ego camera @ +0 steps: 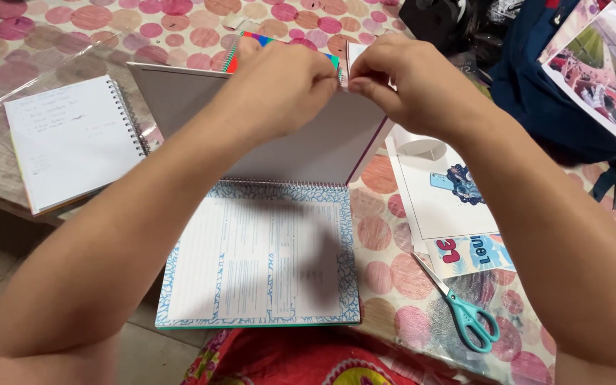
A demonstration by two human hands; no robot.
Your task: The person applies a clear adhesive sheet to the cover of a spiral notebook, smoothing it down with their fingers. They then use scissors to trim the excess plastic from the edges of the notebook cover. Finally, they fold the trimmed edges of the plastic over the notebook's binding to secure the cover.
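Two bare hands meet at the top edge of a raised notebook cover (301, 142): the left hand (283, 82) has its fingers curled shut over the rim, and the right hand (411, 78) pinches a small pale paper piece (354, 57) between thumb and forefinger right at that same edge. That stiff, smooth grey cover stands tilted upright from a wire spiral binding, and below it the open spiral notebook (262, 257) lies flat, its printed page framed by a crackled teal border. To the left rests a second spiral notebook (69, 142) with plain white sheets. To the right lie white paper sheets with coloured cut-outs (447, 196) and teal-handled scissors (461, 310). Everything sits on a glossy tablecloth (386, 274) patterned with pink and orange circles.
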